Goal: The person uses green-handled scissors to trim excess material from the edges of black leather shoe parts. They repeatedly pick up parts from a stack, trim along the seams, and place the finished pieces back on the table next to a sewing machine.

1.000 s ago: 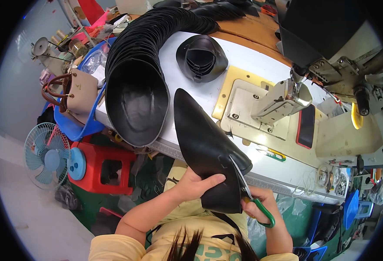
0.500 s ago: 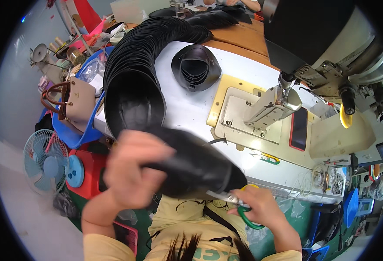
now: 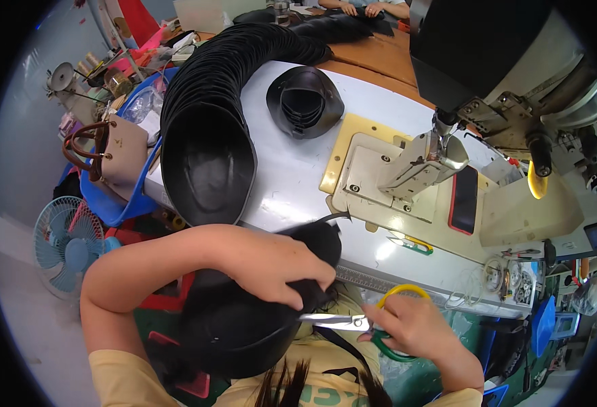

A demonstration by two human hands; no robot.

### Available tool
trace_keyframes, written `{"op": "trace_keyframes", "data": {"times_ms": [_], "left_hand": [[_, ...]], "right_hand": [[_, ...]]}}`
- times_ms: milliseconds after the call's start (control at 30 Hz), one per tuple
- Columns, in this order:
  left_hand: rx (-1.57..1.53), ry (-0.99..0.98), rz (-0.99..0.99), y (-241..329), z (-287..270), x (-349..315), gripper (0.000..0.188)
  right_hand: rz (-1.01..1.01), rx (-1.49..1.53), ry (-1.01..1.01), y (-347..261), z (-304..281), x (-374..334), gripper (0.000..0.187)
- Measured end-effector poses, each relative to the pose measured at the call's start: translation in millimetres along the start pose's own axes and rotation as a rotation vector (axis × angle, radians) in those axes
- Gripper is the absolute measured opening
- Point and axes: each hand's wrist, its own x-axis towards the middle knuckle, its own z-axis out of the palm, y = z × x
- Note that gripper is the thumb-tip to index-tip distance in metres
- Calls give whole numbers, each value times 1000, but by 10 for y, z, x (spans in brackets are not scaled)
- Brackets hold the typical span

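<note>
A curved black leather-like piece (image 3: 237,339) is held over my lap, at the table's front edge. My left hand (image 3: 281,264) reaches across it from above, its fingers closed on the edge. A thin dark strip sticks up from the piece's far side. In my right hand (image 3: 410,325) is a pair of scissors (image 3: 339,321) with a yellow and a green handle loop. The blades point left, their tips at the edge of the black piece beside my left fingers; whether they touch it I cannot tell.
A long nested stack of black pieces (image 3: 207,81) curves along the table's left side. Near it sits a smaller black stack (image 3: 305,102). The sewing machine's post (image 3: 420,166) stands at right, by a phone (image 3: 464,200) and yellow-green thread snips (image 3: 414,244). A fan (image 3: 71,237) stands left.
My left hand has moved right and taken hold of the black piece's edge. The piece has swung leftward and down over my lap. The scissor blades now show more fully.
</note>
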Motion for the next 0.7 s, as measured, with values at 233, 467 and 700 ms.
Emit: {"op": "trace_keyframes", "data": {"times_ms": [233, 467, 700], "left_hand": [[-13, 629, -189, -113, 7, -124, 23], [-699, 790, 47, -336, 353, 406, 13], [-783, 980, 283, -428, 555, 552, 10]], "right_hand": [[367, 191, 355, 273, 8, -104, 51], [291, 718, 531, 233, 389, 194, 64], [245, 1232, 377, 256, 718, 162, 61]]}}
